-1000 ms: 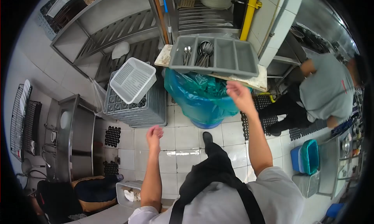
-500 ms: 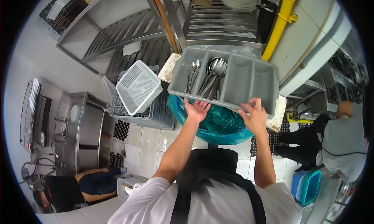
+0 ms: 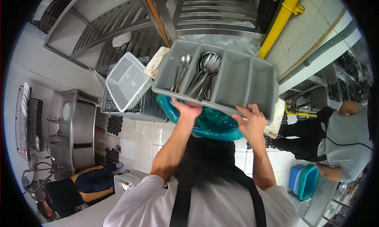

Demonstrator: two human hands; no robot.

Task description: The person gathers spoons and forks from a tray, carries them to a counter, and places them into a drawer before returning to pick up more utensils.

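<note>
A grey cutlery tray (image 3: pixel 233 79) with several compartments spans the space in front of my body. Small spoons (image 3: pixel 182 71) lie in its left compartment, larger spoons and forks (image 3: pixel 206 75) in the one beside it; the two on the right hold nothing. My left hand (image 3: pixel 187 108) supports the near edge at the left, its fingers partly hidden under the tray. With thumb and fingers, my right hand (image 3: pixel 252 122) grips the near edge further right. Under the tray a bin with a green bag (image 3: pixel 215 126) shows.
On the left, a white basket (image 3: pixel 128 81) sits on grey crates (image 3: pixel 152 114). Behind are a slatted metal shelf (image 3: pixel 217 19) and a yellow pipe (image 3: pixel 278 25). One person (image 3: pixel 343 136) stands at the right, another (image 3: pixel 75 191) at the lower left. A sink (image 3: pixel 85 124) is at left.
The tray and both hands appear further left, and the tray tilts down more to the right. My left hand has slid further under its edge. The surroundings have shifted left in view.
</note>
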